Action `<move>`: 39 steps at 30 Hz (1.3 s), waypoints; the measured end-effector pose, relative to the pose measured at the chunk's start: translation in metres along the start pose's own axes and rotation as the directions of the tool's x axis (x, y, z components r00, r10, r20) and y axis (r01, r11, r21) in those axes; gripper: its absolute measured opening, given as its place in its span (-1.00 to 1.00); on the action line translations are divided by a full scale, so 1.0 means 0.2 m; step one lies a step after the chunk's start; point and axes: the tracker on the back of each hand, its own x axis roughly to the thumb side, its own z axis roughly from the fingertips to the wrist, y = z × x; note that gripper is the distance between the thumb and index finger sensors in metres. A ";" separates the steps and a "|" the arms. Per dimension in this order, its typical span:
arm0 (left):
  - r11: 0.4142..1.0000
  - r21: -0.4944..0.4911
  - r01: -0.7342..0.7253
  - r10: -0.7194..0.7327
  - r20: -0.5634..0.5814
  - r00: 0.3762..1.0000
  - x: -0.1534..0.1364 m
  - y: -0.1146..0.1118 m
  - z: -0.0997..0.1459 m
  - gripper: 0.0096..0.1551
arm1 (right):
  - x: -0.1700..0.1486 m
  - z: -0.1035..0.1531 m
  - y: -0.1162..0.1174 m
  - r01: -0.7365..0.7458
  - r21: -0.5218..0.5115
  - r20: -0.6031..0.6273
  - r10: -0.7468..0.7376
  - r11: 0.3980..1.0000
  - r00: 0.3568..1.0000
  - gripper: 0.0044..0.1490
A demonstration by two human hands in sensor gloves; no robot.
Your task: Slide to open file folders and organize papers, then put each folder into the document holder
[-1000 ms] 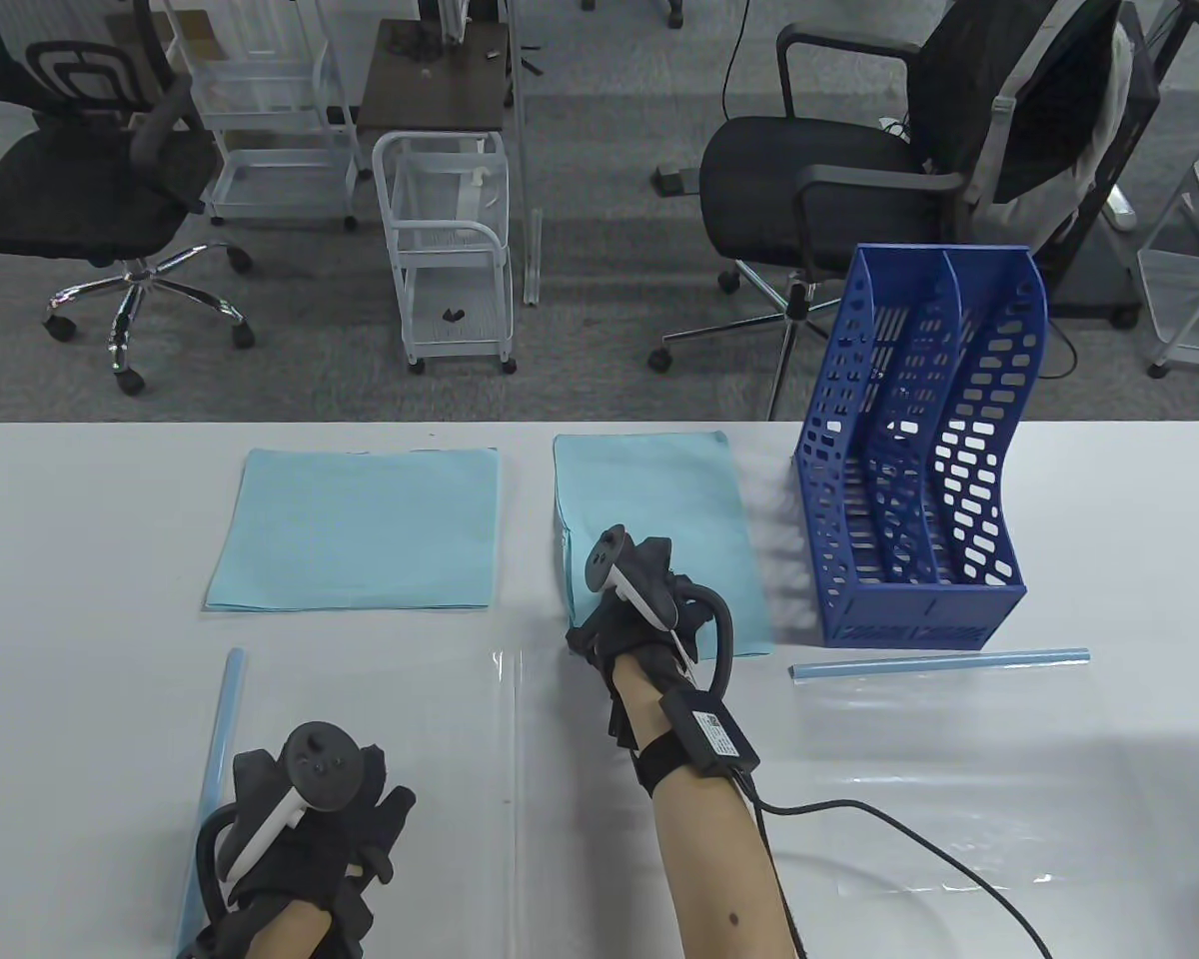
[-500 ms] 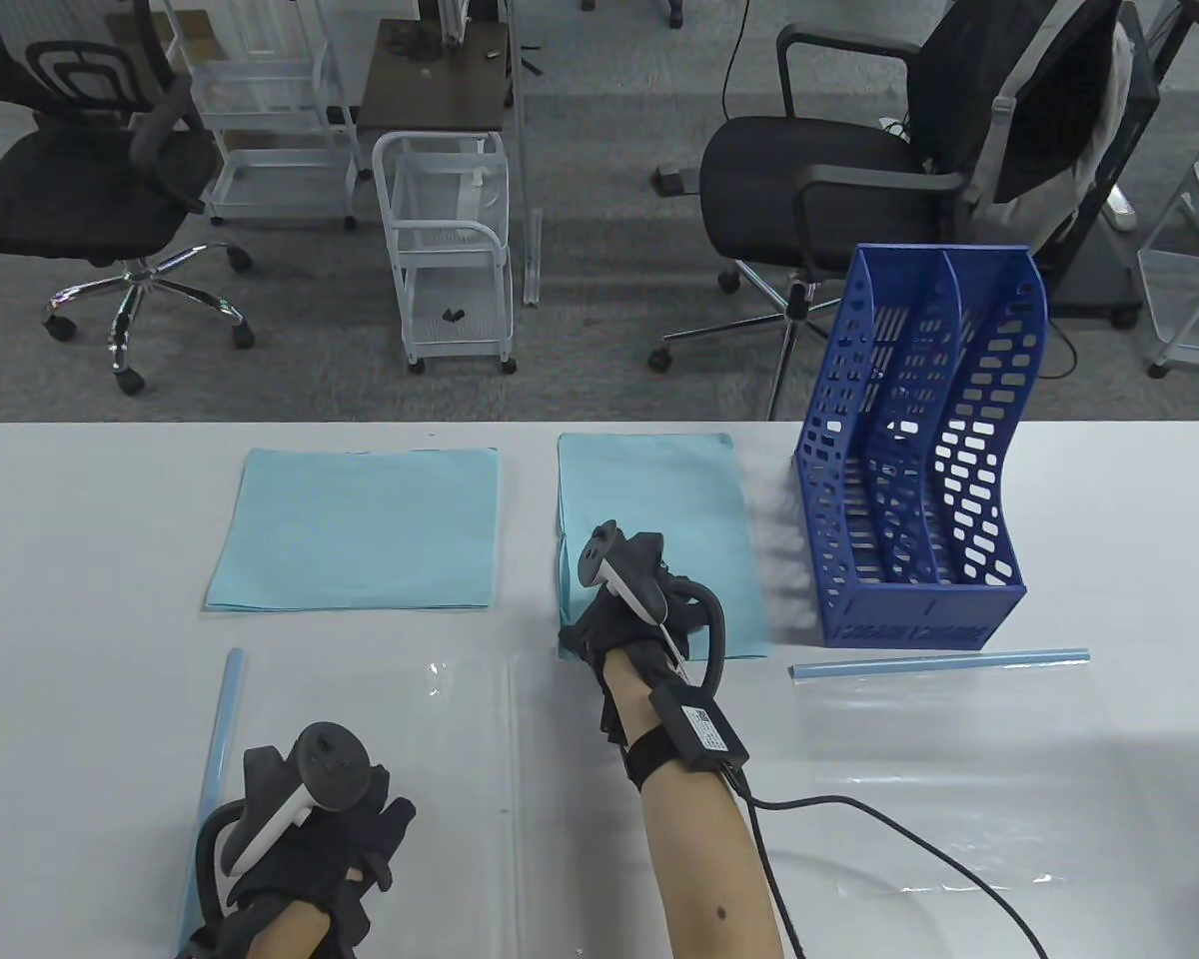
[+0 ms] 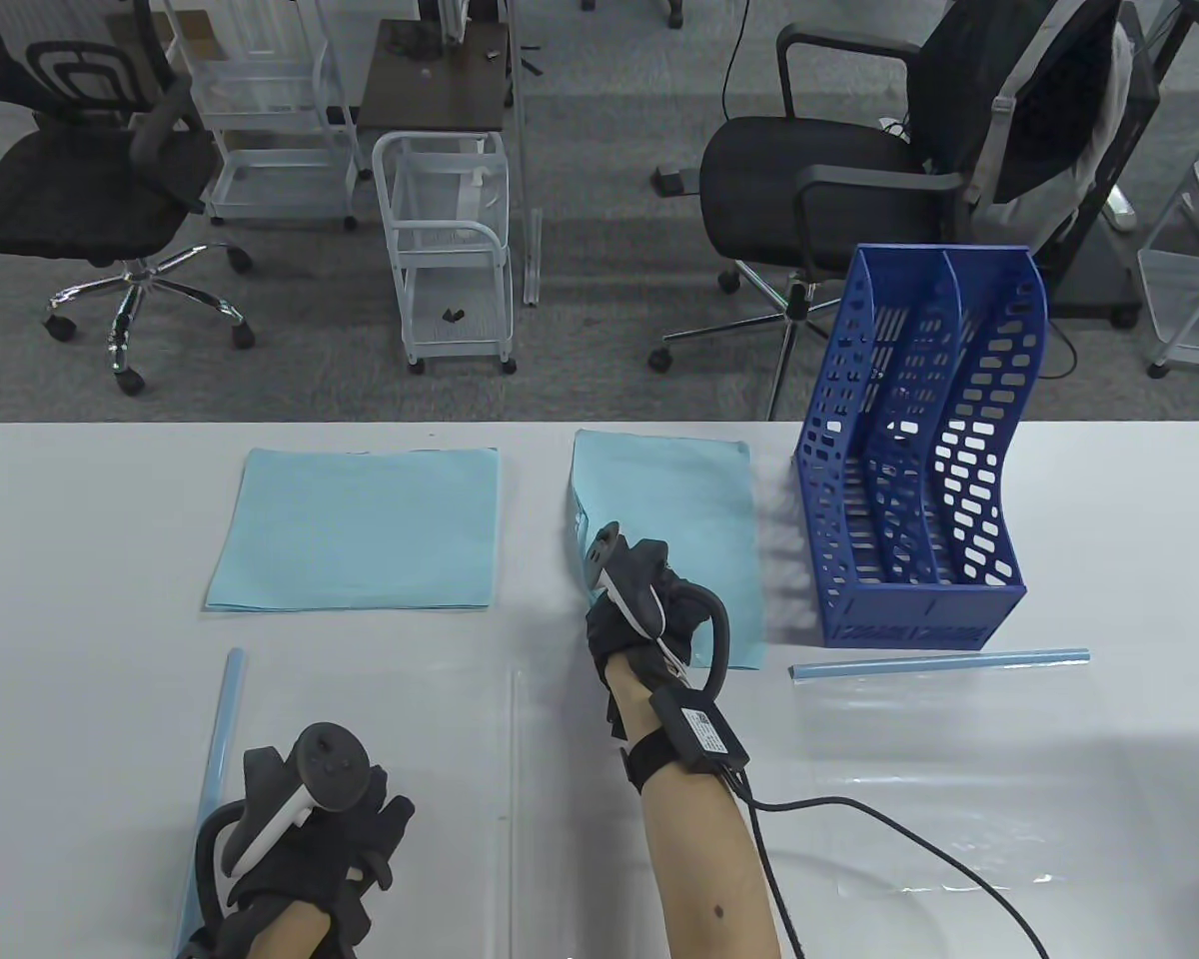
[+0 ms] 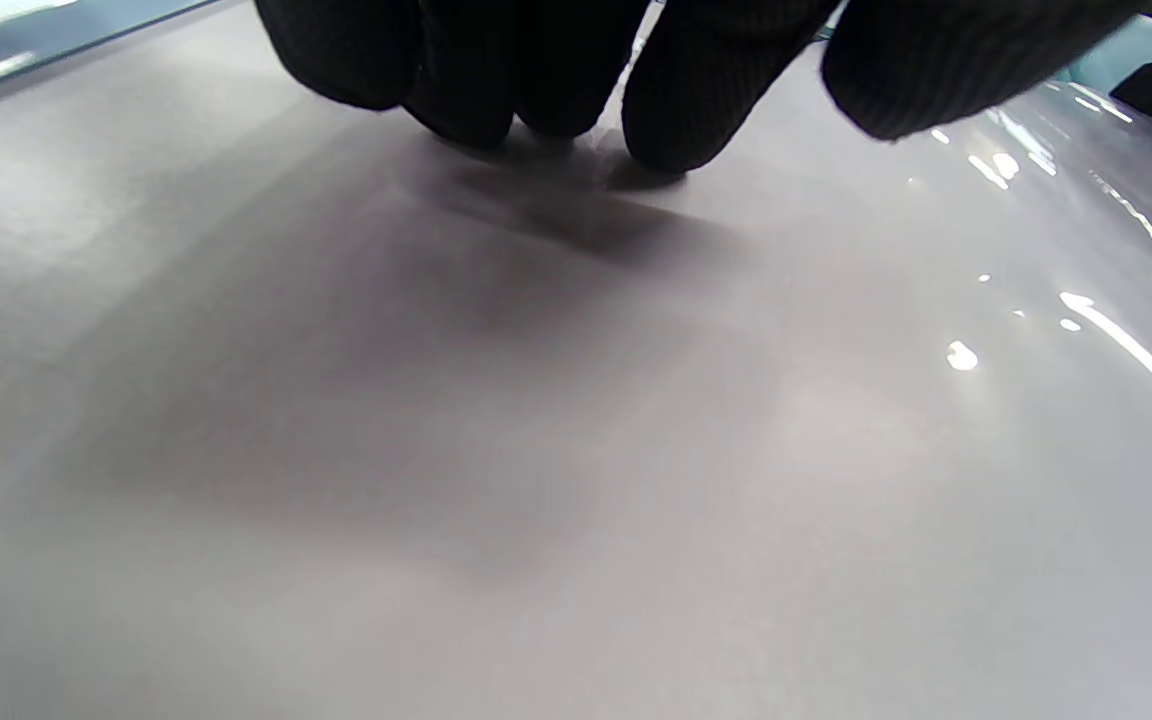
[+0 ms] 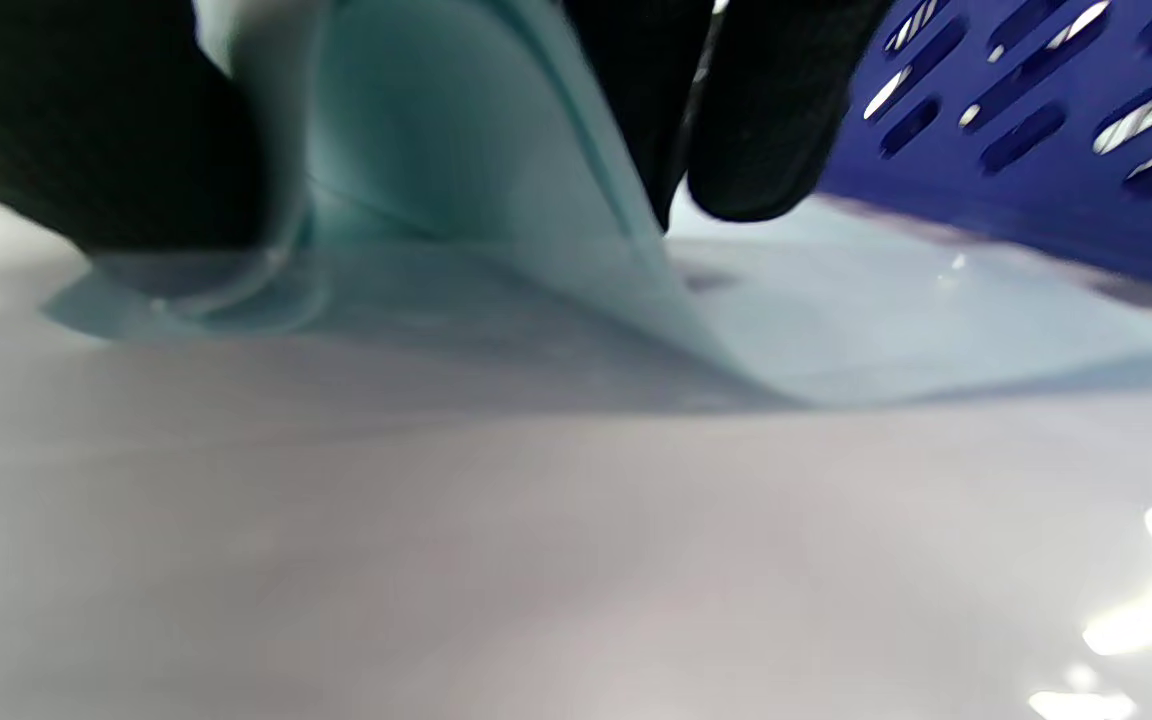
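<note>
My right hand [image 3: 649, 609] pinches the near left part of the right stack of light blue papers [image 3: 684, 499]. In the right wrist view the papers [image 5: 456, 130] curl up between thumb and fingers [image 5: 766, 120], their left edge off the table. A second blue paper stack [image 3: 355, 527] lies flat at centre left. The blue document holder [image 3: 919, 450] stands at the right, with no folders in it. My left hand [image 3: 310, 829] rests near the front left, its fingertips [image 4: 666, 110] pressing down on a clear folder sheet [image 3: 440, 779].
A light blue slide bar [image 3: 215, 759] lies beside my left hand. Another slide bar [image 3: 939, 662] lies in front of the holder, with a second clear folder [image 3: 959, 789] below it. Office chairs [image 3: 839, 170] and white carts [image 3: 445, 250] stand beyond the table's far edge.
My right hand closed on the right paper stack, raised its left edge and drew it slightly right toward the holder. The left hand stayed almost still.
</note>
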 end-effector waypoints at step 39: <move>-0.024 -0.779 -0.626 0.951 0.175 -0.255 0.00 -0.09 -0.10 0.01 | -0.50 0.90 -0.49 0.780 0.580 0.374 -0.927 0.234 0.000 -0.49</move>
